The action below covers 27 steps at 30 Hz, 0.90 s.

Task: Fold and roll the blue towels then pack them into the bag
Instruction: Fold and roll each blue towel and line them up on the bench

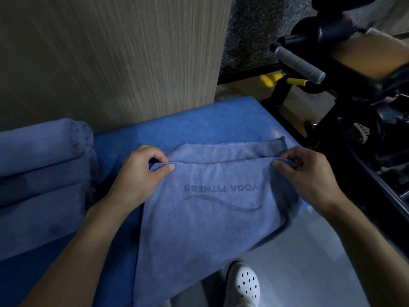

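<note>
**A:** What sits nearest us?

**B:** Our white shoe (243, 284) on the floor. Above it the towel (210, 222) hangs off the near edge of the blue bench (221, 120).

**A:** And our grip?

**B:** Our left hand (143, 171) pinches the left corner of the upper hem between the thumb and curled fingers. Our right hand (309, 171) pinches the right corner the same way.

**A:** How does the cloth lie from there?

**B:** The hem runs side to side between our hands, which are level. The long axis runs from the hem back toward us and down. A second hem lies just beyond the one we hold, so we judge the fold goes forward to meet it.

**A:** Farther out?

**B:** Rolled towels (44, 151) lie on the left and an exercise machine (354, 89) stands on the right. We see no bag.
</note>
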Tool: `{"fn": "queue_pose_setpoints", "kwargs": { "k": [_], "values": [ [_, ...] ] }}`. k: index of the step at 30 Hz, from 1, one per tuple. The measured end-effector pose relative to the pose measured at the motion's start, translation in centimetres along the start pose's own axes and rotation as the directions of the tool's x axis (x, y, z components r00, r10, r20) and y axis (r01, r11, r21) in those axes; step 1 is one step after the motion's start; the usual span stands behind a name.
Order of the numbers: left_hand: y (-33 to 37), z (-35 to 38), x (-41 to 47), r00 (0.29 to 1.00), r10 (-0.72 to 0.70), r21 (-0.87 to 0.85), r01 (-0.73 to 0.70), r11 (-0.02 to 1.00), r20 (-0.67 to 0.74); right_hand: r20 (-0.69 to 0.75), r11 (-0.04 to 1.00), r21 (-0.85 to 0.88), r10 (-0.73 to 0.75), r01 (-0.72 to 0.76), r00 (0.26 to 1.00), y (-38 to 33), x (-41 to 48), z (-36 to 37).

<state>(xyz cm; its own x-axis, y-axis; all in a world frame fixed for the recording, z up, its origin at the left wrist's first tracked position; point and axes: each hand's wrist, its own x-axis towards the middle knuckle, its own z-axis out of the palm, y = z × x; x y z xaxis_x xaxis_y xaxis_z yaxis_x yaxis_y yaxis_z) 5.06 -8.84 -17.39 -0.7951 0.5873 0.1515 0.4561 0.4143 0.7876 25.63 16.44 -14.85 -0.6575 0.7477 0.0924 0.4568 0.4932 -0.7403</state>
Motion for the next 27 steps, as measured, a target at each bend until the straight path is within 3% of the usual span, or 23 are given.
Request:
{"fn": "queue_pose_setpoints", "kwargs": {
  "k": [6, 10, 14, 21, 27],
  "values": [
    [0.4, -0.2, 0.2, 0.995, -0.094, -0.003, 0.094, 0.996, -0.039, 0.052, 0.998, -0.064, -0.012, 0.015, 0.999, 0.5, 0.1, -0.3],
    [1.2, -0.6, 0.2, 0.978, -0.205, -0.052, 0.203, 0.978, -0.036, 0.042, 1.0, -0.015, -0.02, 0.02, 0.999, 0.5, -0.1, -0.3],
    [1.6, -1.2, 0.0, 0.949, -0.313, -0.116, 0.315, 0.942, 0.038, 0.011, 0.997, 0.078, 0.01, -0.011, 1.0, 0.0, -0.3, -0.5],
    [1.6, -2.5, -0.1, 0.904, -0.368, -0.166, 0.406, 0.899, 0.217, -0.022, 0.979, 0.2, 0.042, -0.037, 0.999, -0.2, -0.6, -0.9],
    [3.7, -1.5, -0.7, 0.952, -0.301, -0.376, 0.26, 0.889, -0.054, -0.058, 0.938, 0.344, 0.057, -0.033, 0.997, 0.0, -1.5, -1.9]
  ]
}}
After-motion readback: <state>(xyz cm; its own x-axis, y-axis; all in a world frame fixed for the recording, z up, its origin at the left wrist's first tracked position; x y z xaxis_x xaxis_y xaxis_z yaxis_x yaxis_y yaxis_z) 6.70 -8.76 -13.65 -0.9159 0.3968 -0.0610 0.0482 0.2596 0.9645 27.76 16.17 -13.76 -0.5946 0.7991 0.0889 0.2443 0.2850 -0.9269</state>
